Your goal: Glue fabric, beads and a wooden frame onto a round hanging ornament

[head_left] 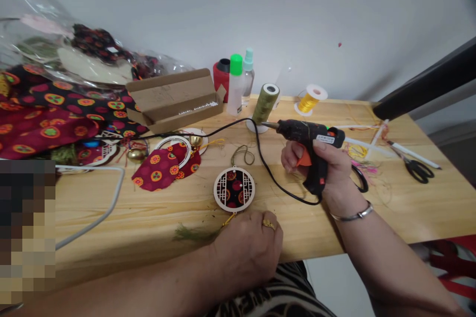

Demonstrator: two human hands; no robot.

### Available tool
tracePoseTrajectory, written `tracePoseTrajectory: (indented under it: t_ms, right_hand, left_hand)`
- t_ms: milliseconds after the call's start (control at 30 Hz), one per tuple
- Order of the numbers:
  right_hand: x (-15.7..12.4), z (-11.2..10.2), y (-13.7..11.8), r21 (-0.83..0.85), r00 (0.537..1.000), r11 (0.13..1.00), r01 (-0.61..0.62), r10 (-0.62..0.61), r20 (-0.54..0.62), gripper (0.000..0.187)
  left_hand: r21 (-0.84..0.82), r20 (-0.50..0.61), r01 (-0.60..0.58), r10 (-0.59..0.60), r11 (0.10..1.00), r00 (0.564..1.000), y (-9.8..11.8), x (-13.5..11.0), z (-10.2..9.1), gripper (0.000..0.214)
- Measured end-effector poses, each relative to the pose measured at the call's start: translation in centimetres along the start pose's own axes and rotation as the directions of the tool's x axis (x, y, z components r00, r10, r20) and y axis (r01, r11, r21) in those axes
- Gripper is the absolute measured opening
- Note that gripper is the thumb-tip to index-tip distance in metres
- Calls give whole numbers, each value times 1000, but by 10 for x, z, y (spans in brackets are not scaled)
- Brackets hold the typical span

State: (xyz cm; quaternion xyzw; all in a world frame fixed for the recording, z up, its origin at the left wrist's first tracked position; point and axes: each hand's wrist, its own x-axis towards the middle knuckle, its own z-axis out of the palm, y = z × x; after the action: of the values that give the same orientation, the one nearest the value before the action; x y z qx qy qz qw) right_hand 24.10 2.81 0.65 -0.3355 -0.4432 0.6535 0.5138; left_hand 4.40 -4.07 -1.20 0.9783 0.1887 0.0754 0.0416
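My right hand (pixel 327 163) is wrapped around a black hot glue gun (pixel 303 131), a finger by its orange trigger. Its nozzle points left, and a white glue stick (pixel 360 146) sticks out of the back. Below and left of it, a round ornament (pixel 234 189) lies flat, with a pale lattice frame over dark patterned fabric and small white beads. A cord loop (pixel 243 155) tops it; a green tassel (pixel 195 233) hangs from its lower end. My left hand (pixel 251 242) is closed just under the ornament, wearing a ring; its fingertips and anything in them are hidden.
The glue gun's black cord (pixel 266 163) runs left across the table. Behind stand an open cardboard box (pixel 174 104), bottles (pixel 235 89), a green thread spool (pixel 267 104) and a yellow spool (pixel 310 100). Patterned fabric pieces (pixel 158 168) lie left; scissors (pixel 416 168) lie right.
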Motion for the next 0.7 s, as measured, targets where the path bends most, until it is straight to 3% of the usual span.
tracePoseTrajectory:
  t_ms: [67,100,167,200,233,267,300,333,400,500,567,633,700]
  right_hand:
    - [0,1,-1,4,1000,1000,0,0,1,30]
    - [0,2,-2,3,1000,1000,7,-7,-3,30]
    - [-1,2,-3,-5,1000,1000,16,-16,-19,29]
    - [-1,2,-4,-11,1000,1000,17,-18,-25,29]
    - [-1,2,-4,-16,1000,1000,17,-18,-25,29]
    - [-2,2,-4,-23,1000,1000,19,-20,-21,29]
    - [-2,1,-3,-29,1000,999,25,-25,-18,29]
    - [-3,1,-2,-33,999,999,31,-31,-15,29]
    - [-3,-1,-1,-36,999,999,39,-40,-17,29]
    - [-4,-2,1,-35,999,999,32,-33,-24,28]
    - [-3,-2,2,-28,999,999,33,-33,-17,28]
    - [-3,-1,1,-15,999,999,38,-38,1,27]
    - [-2,-1,1,-1,999,999,39,-39,17,27]
  left_hand:
    - [-211,72,112,-99,971,992,-6,1,-9,23]
    - [-397,129,253,-219,882,967,-11,0,-15,20]
    - [-544,172,328,-280,772,944,-25,-2,-30,17]
    - [-755,257,427,-375,497,890,-34,-4,-37,14]
    - [-877,343,451,-442,166,829,-43,-7,-42,11]
    - [-890,441,437,-487,-131,754,-52,-10,-46,10]
    - [-862,503,367,-501,-350,704,-61,-15,-49,11]
    - [-822,540,282,-520,-494,662,-69,-19,-50,8]
    - [-748,577,150,-521,-647,629,-81,-27,-49,8]
    - [-728,558,62,-538,-682,632,-87,-33,-46,8]
    - [-784,532,82,-598,-615,599,-85,-31,-44,13]
    - [-872,480,204,-691,-446,540,-80,-26,-43,19]
    - [-914,350,375,-768,-154,537,-75,-21,-40,13]
